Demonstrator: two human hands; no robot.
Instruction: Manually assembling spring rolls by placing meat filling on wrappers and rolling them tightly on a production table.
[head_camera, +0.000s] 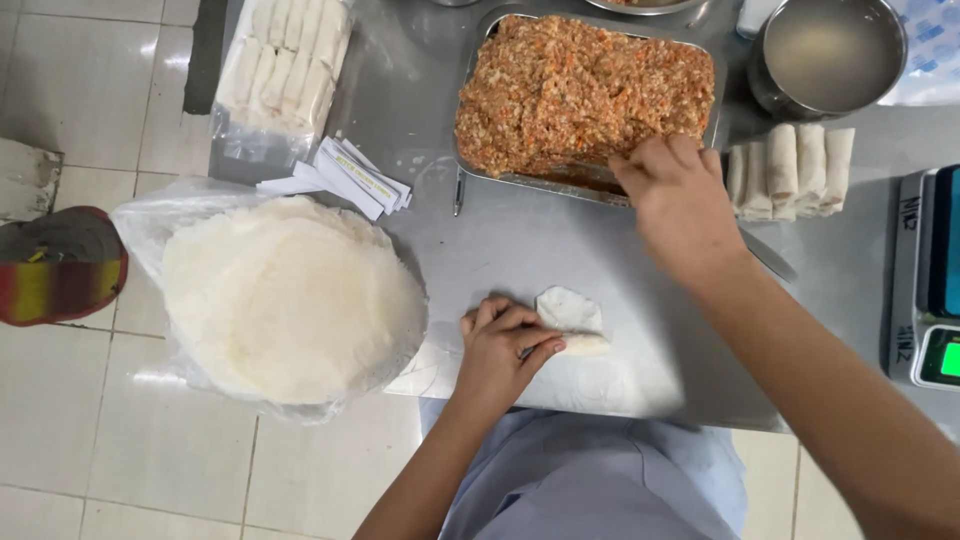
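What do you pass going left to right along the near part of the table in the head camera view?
Stack of round white wrappers → left hand → partly rolled spring roll under its fingertips → right hand, reaching to the tray of orange filling → digital scale.

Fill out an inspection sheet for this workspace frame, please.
Surface: steel table, bare in the middle.
Job's things: half-rolled wrapper under the left hand; tray of orange filling; wrapper stack on plastic.
Clutter: finished rolls, bagged rolls, paper slips, pot of cloudy liquid, scale.
Grippers: left hand presses the wrapper; right hand reaches at the tray edge.
Cables: nothing seen.
Surroundings: tiled floor, striped object at left.
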